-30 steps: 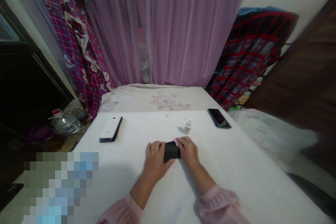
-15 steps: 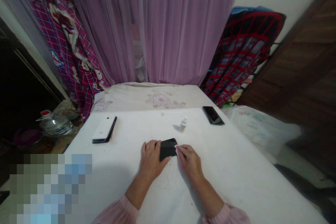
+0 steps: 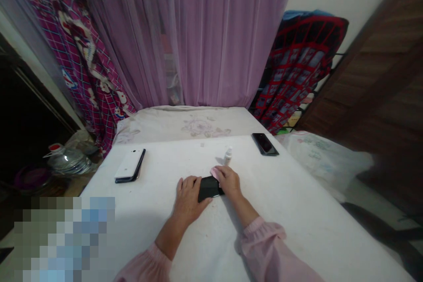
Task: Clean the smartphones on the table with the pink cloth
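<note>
A black phone [image 3: 208,188] lies flat on the white-covered table in front of me. Over its left end my left hand [image 3: 189,194] is laid, thumb along the near edge and fingers across the far side, gripping it. Pinched in my right hand [image 3: 229,181] is a small pink cloth [image 3: 215,172], touching the phone's far right edge. My right hand hides the phone's right end. Just beyond that hand stands a small white spray bottle [image 3: 228,156], upright.
Stacked phones, a white one [image 3: 131,164] on top, lie at the table's left. More dark phones [image 3: 264,144] are stacked at the far right. A large water bottle [image 3: 70,158] stands off the left edge. Purple curtains [image 3: 218,35] hang behind the table [image 3: 280,211].
My right hand with the pink cloth has moved away from me, up to the phone's far edge. My left hand stays on the phone. The view has shifted slightly.
</note>
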The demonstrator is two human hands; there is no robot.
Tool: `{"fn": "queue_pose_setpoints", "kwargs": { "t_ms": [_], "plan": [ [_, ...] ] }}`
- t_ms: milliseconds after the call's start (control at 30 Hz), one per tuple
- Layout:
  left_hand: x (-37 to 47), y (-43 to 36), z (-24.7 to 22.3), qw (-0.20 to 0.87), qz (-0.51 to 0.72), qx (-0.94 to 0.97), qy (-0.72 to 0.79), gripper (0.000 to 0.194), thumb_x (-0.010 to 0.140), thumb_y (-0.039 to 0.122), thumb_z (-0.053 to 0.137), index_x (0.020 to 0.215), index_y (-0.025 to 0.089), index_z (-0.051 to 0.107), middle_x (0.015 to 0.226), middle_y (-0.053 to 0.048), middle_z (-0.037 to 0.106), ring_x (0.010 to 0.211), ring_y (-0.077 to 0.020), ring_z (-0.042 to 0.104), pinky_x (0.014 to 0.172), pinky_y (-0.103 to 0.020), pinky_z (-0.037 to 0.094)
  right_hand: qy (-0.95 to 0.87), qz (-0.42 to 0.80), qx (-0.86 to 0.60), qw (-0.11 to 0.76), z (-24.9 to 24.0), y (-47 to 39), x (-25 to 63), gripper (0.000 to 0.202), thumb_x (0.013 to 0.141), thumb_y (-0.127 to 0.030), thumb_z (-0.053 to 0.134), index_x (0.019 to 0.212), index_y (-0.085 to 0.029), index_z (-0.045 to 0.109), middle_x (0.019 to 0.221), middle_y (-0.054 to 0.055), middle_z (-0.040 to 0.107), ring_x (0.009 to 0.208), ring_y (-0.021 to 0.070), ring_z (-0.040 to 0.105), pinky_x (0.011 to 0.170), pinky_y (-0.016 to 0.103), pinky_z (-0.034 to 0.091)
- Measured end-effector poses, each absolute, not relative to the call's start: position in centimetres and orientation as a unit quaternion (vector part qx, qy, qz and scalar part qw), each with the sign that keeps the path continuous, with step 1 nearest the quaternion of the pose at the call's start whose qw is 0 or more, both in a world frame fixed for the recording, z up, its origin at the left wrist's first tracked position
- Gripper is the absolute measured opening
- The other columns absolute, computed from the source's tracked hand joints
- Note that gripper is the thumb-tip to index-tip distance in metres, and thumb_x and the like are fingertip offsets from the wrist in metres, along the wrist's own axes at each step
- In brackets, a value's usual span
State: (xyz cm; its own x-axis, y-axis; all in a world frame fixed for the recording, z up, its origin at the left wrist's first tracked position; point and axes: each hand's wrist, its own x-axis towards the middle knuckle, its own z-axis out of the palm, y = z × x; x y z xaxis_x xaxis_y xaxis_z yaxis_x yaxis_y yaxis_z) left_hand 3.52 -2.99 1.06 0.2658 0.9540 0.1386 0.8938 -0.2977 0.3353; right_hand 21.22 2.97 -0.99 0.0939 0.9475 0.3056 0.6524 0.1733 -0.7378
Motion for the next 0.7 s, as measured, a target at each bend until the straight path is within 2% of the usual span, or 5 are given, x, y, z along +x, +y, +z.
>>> {"fn": "queue_pose_setpoints", "kwargs": {
  "t_ms": [133, 233, 433, 567, 700],
  "plan": [
    [2.0, -1.7, 2.0, 0.128, 0.117, 0.841, 0.512, 0.061, 0.082, 0.045, 0.061, 0.137, 0.022, 0.046, 0.137, -0.011, 0.053, 0.133, -0.0284, 0.041, 0.116, -0.055, 0.015, -0.681, 0.216, -0.584, 0.385, -0.4, 2.1, 22.0, 0.026, 0.086, -0.026, 0.051, 0.097, -0.022, 0.075, 0.099, 0.006, 0.074, 0.093, 0.0194, 0.067, 0.085, 0.031, 0.05],
    [0.7, -1.0, 2.5, 0.124, 0.098, 0.855, 0.493, 0.059, 0.083, 0.042, 0.061, 0.138, 0.026, 0.046, 0.147, -0.009, 0.046, 0.142, -0.0298, 0.029, 0.116, -0.059, 0.008, -0.723, 0.212, -0.563, 0.34, 0.2, 1.0, 22.4, 0.025, 0.084, -0.022, 0.052, 0.092, -0.023, 0.076, 0.095, 0.005, 0.075, 0.092, 0.0199, 0.067, 0.085, 0.032, 0.049],
    [0.6, -2.5, 1.4, 0.134, 0.082, 0.799, 0.58, 0.081, 0.083, 0.049, 0.057, 0.147, 0.009, 0.029, 0.156, -0.021, 0.022, 0.145, -0.0323, 0.019, 0.116, -0.055, 0.015, -0.721, 0.223, -0.543, 0.368, -0.2, -3.4, 22.7, 0.025, 0.086, -0.027, 0.051, 0.09, -0.024, 0.075, 0.092, 0.005, 0.075, 0.087, 0.0194, 0.067, 0.08, 0.031, 0.051],
    [2.1, -3.7, 0.5, 0.118, 0.076, 0.791, 0.595, 0.097, 0.076, 0.064, 0.059, 0.148, 0.007, 0.026, 0.156, -0.023, 0.02, 0.145, -0.0335, 0.018, 0.116, -0.056, 0.01, -0.706, 0.208, -0.556, 0.387, -0.8, -5.2, 22.2, 0.024, 0.086, -0.027, 0.051, 0.089, -0.024, 0.074, 0.092, 0.006, 0.074, 0.087, 0.0195, 0.067, 0.081, 0.03, 0.05],
    [2.6, -3.9, 0.7, 0.1, 0.066, 0.797, 0.592, 0.098, 0.076, 0.068, 0.056, 0.148, 0.008, 0.028, 0.155, -0.023, 0.022, 0.145, -0.0343, 0.02, 0.116, -0.057, 0.011, -0.702, 0.185, -0.569, 0.386, -0.8, -4.2, 21.3, 0.023, 0.086, -0.024, 0.051, 0.088, -0.023, 0.074, 0.09, 0.005, 0.074, 0.085, 0.0182, 0.067, 0.08, 0.028, 0.05]
  ]
}}
